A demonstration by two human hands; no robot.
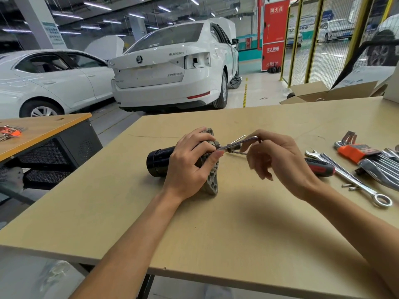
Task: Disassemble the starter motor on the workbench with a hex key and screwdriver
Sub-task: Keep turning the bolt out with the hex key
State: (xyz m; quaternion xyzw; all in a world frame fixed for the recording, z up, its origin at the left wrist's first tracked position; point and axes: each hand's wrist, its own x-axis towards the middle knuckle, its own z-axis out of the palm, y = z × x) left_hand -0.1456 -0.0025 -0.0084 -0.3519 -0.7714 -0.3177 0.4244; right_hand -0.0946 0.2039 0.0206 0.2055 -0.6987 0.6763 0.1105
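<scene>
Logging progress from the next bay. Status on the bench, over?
Left hand grips starter motor. Right hand pinches hex key at the flange end. Screwdriver idle behind. Nothing in the way.

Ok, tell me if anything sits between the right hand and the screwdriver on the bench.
Nothing visible does. The right hand pinches the hex key at the starter motor; the screwdriver lies on the workbench just beyond that wrist, partly hidden behind it.

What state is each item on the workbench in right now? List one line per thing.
Starter motor: lying on its side, held.
Left hand: gripping the motor.
Right hand: pinching the hex key.
Hex key: at the motor's flange.
Screwdriver: lying unused.
Combination wrench: lying flat.
Hex key set: in its orange holder.
</scene>
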